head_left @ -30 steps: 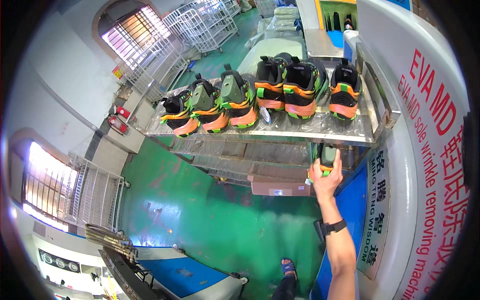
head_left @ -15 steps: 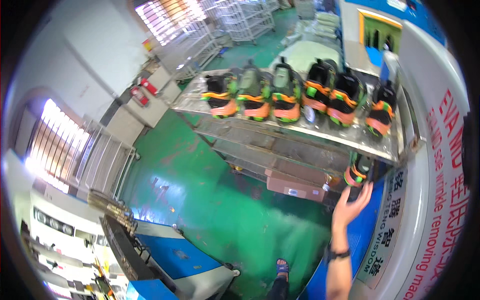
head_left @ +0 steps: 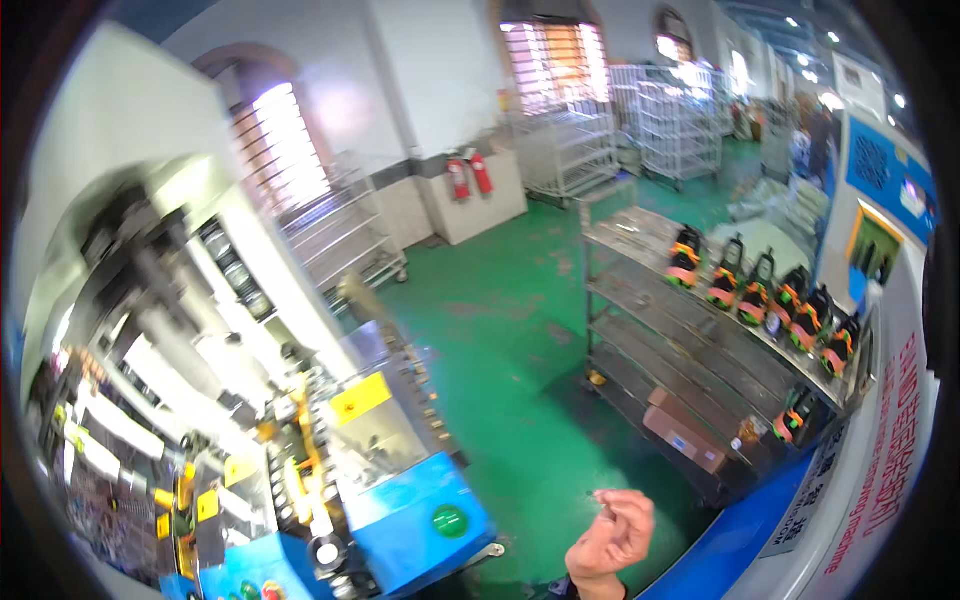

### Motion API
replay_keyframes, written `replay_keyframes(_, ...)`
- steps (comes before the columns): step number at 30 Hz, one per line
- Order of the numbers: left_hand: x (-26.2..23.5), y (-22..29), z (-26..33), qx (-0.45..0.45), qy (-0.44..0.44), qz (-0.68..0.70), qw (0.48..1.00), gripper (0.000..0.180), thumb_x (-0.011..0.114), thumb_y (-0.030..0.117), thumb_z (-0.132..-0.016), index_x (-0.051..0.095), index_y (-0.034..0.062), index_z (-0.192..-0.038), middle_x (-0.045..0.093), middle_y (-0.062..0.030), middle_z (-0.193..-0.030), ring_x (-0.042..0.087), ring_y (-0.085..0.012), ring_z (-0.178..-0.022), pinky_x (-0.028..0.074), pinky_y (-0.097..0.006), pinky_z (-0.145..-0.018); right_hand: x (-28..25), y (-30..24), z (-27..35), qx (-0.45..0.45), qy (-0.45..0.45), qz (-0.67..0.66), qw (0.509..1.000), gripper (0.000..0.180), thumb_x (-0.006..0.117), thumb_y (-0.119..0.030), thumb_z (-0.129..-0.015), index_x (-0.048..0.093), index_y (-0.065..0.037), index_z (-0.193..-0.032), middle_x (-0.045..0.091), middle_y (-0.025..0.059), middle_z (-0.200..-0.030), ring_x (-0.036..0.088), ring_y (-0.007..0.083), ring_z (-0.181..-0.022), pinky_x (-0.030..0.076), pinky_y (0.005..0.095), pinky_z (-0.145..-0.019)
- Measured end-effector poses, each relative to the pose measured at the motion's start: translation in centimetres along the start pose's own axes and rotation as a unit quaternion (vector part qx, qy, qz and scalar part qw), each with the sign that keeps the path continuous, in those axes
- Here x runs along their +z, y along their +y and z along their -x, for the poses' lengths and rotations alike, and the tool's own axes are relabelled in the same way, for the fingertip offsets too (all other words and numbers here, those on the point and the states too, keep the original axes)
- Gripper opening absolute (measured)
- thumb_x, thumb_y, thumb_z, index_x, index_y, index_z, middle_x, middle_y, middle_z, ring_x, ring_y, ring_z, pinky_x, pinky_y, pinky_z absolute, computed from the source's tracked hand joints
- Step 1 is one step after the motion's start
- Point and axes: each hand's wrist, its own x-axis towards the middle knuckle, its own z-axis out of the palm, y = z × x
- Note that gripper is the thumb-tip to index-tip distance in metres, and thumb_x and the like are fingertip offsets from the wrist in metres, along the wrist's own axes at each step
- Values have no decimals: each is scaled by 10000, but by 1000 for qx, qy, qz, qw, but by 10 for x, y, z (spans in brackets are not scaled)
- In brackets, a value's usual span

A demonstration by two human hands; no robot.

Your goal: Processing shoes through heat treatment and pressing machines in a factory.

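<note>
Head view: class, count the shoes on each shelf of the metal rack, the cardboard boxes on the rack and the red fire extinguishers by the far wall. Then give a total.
shoes on the top shelf: 6
shoe on the lower shelf: 1
cardboard box: 1
red fire extinguishers: 2
Total: 10

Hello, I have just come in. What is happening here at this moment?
A person stands on a green floor in a workshop. Only one of the hands shows, at the lower edge; which one cannot be told. Its fingers are curled and it seems to hold nothing, or something too small to tell. To its right stands a metal rack with a row of black, orange and green shoes on the top shelf and one more shoe lower down. A blue machine stands to its left.
</note>
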Motion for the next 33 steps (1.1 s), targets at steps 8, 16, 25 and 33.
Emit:
replay_keyframes(8,59,-139,217,-72,140,227,961,358,500,197,-954,601,24,-1251,653,-114,-1203,625,-222,-1054,465,-327,-946,171,-212,106,-57,-465,-295,832,172,614,117,-751,654,15,-884,673,154,-870,647,262,-717,525,339,-641)
replay_keyframes(16,259,-148,433,-246,345,457,782,360,496,200,-965,600,27,-1264,653,-103,-1215,624,-206,-1065,462,-315,-958,226,-373,246,42,-600,-510,615,315,631,-140,-751,606,35,-1012,559,67,-790,566,188,-662,458,278,-525)
replay_keyframes(25,321,-105,496,-301,576,506,566,384,457,241,-994,590,36,-1290,646,-86,-1244,615,-184,-1091,448,-301,-982,206,-404,300,-13,-671,-651,355,344,604,-136,-771,636,-40,-1100,599,76,-903,591,162,-766,450,249,-597)
replay_keyframes(33,324,-122,575,-357,590,507,517,323,577,246,-913,680,44,-1144,707,-99,-1098,655,-201,-1037,471,-292,-944,212,-418,392,154,-715,-573,370,210,642,-55,-841,645,-26,-1049,673,102,-768,618,175,-611,523,283,-576)
